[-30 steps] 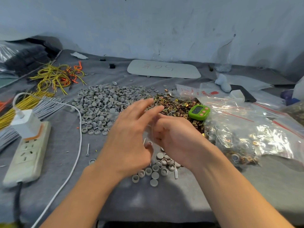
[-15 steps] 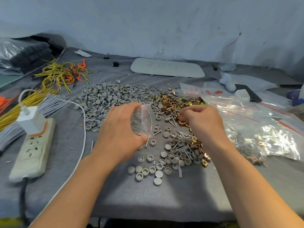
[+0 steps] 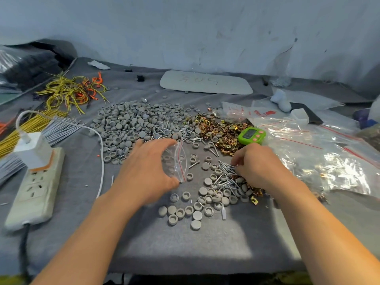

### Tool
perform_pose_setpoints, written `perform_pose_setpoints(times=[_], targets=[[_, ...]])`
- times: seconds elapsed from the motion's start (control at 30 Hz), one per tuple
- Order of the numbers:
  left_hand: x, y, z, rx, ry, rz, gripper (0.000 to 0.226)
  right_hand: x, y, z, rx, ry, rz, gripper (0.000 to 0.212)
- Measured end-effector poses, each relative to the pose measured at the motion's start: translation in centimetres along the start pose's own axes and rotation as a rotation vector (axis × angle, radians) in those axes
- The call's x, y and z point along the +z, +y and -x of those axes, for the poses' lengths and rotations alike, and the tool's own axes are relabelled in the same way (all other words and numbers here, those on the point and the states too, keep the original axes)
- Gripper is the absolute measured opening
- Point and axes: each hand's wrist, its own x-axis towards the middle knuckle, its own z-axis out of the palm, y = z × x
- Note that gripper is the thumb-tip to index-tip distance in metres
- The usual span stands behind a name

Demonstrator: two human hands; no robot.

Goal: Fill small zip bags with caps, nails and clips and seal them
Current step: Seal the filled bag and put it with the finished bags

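Note:
My left hand (image 3: 147,171) holds a small clear zip bag (image 3: 177,161) with a red seal line, its mouth held wide toward the right. My right hand (image 3: 256,164) has its fingers curled over a small heap of silver nails (image 3: 225,169) just right of the bag; its fingertips are hidden. A large pile of grey caps (image 3: 131,125) lies behind my left hand. Gold metal clips (image 3: 221,129) are heaped behind my right hand. Loose caps (image 3: 192,210) lie scattered in front of both hands.
A green timer (image 3: 251,135) sits by the clips. Large clear bags (image 3: 320,159) with parts fill the right side. A power strip (image 3: 34,188) with a white charger and cable lies at left. Yellow and orange wires (image 3: 70,91) and a white board (image 3: 205,82) sit farther back.
My right hand dropped from the gold clips down to the nail heap nearer me. The left hand kept the bag and lowered it slightly, its mouth spread wider.

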Motion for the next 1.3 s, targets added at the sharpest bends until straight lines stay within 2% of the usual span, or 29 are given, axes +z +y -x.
perform_pose_setpoints(times=[0.27,0.33,0.4,0.47,0.5,0.57,0.7,0.77,0.9,1.0,1.1,1.23,1.3], targets=[[0.4,0.1,-0.2,-0.006,-0.020,-0.008,0.095,-0.9,-1.1,0.8,0.014,0.171,0.026,0.021],[0.6,0.2,-0.3,0.000,-0.029,-0.005,0.093,-1.2,-1.3,1.2,-0.005,0.244,-0.065,0.025],[1.0,0.3,-0.3,-0.005,-0.020,0.031,0.087,-1.4,-2.0,1.9,-0.078,0.314,-0.314,0.025],[1.3,0.3,-0.5,-0.012,-0.006,0.091,0.080,-1.5,-3.3,2.7,-0.137,0.291,-0.546,0.022],[1.3,0.3,-0.6,-0.011,-0.004,0.113,0.078,-1.4,-3.9,3.0,-0.160,0.267,-0.565,0.019],[1.4,0.3,-0.9,-0.015,-0.050,0.120,0.085,-0.9,-4.6,3.0,-0.179,0.246,-0.483,0.017],[1.9,0.8,-1.2,-0.032,-0.179,0.010,0.125,-0.4,-4.5,2.5,-0.095,0.193,-0.354,0.017],[2.2,1.0,-1.4,-0.060,-0.198,-0.002,0.130,0.0,-4.6,2.2,-0.048,0.184,-0.263,0.016],[2.5,1.0,-1.5,-0.095,-0.149,0.068,0.122,0.4,-5.0,1.7,-0.005,0.183,-0.284,0.013],[2.6,1.0,-1.5,-0.028,-0.077,0.211,0.111,0.6,-5.2,1.4,-0.048,0.171,-0.488,0.010],[2.2,1.4,-1.4,0.028,-0.079,0.336,0.101,0.7,-5.8,1.4,-0.124,0.072,-0.691,0.006],[1.6,2.2,-1.1,0.070,-0.116,0.504,0.094,0.6,-6.3,1.8,-0.242,-0.077,-0.730,0.017],[1.4,2.1,-1.1,0.055,-0.106,0.629,0.088,-0.1,-6.1,1.9,-0.267,-0.040,-0.805,0.019]])
